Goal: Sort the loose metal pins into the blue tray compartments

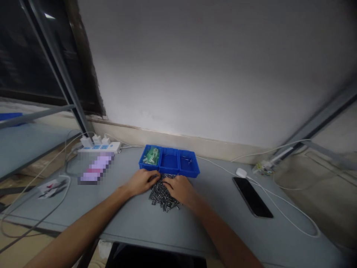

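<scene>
Plainly, print is hard to make out: the white power strip with blue socket panels (115, 147) shows marks too small to read, a pixelated purple patch (96, 167) hides whatever lies before it, and the crumpled white-and-red wrapper (51, 188) farther left is blurred.

The smooth grey tabletop (220, 197) has its front edge near the person's body and its back along the pale wall (209, 74). Its surface stretches between the right forearm and the black rectangular phone (252, 197), with the white rounded case (241, 172) just behind the phone. A thin white cable (318, 233) loops out past the phone toward the right edge. On the other side, there is room between the left forearm and the purple patch.

The loose heap of small dark-silver metal pieces (163, 195) lies on the tabletop directly before the blue plastic three-compartment tray (189, 174). The pieces are short, slim and shiny, spreading toward the person. A green-and-clear plastic packet (152, 155) sits in the tray's left compartment; a few thin metal bits (189, 160) lie in the right one.

The left hand (143, 181) bends its fingers at the heap's left rear; the right hand (180, 188) curls over its right side. Whether either grips a piece, I cannot tell.
</scene>
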The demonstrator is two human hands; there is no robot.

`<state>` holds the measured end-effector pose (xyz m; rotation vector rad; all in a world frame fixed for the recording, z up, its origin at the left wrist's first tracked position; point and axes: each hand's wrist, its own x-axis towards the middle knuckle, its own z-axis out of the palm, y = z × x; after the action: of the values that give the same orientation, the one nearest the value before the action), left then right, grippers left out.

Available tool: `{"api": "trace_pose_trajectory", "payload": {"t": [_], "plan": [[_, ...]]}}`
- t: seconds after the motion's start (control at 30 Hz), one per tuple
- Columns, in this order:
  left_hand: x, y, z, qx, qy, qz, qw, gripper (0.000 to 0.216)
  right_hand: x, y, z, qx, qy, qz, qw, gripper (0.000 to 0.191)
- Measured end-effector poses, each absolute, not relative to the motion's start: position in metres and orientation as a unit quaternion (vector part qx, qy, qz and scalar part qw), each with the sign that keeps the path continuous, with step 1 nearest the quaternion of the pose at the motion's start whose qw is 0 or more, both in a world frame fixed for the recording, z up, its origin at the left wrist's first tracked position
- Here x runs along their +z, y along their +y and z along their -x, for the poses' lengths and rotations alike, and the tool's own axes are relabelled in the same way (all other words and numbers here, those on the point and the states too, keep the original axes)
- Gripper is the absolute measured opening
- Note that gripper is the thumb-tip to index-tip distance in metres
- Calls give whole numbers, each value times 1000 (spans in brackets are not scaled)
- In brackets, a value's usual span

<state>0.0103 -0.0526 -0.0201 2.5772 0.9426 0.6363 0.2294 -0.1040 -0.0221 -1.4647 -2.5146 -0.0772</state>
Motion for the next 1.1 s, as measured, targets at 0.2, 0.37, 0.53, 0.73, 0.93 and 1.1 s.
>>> {"api": "trace_pose_trajectory", "payload": {"t": [0.2, 0.37, 0.53, 0.73, 0.93, 1.1], "plan": [[-18, -53, -9, 207, 320, -911, 157, 24, -24, -107, -221, -20, -848, 515, 122, 21], [-21, -52, -10, 194, 296, -925, 138, 23, -23, -108, -218, -6, -838, 533, 112, 21], [-21, -52, -10, 172, 304, -928, 127, 20, -27, -106, -219, -10, -842, 527, 115, 19], [-21, -51, -8, 161, 309, -929, 127, 20, -29, -107, -219, -12, -835, 537, 115, 16], [-18, -52, -9, 131, 331, -923, 146, 20, -25, -106, -219, 12, -837, 538, 95, 20], [-16, -54, -11, 130, 340, -921, 140, 17, -23, -106, -219, 20, -838, 537, 88, 21]]}}
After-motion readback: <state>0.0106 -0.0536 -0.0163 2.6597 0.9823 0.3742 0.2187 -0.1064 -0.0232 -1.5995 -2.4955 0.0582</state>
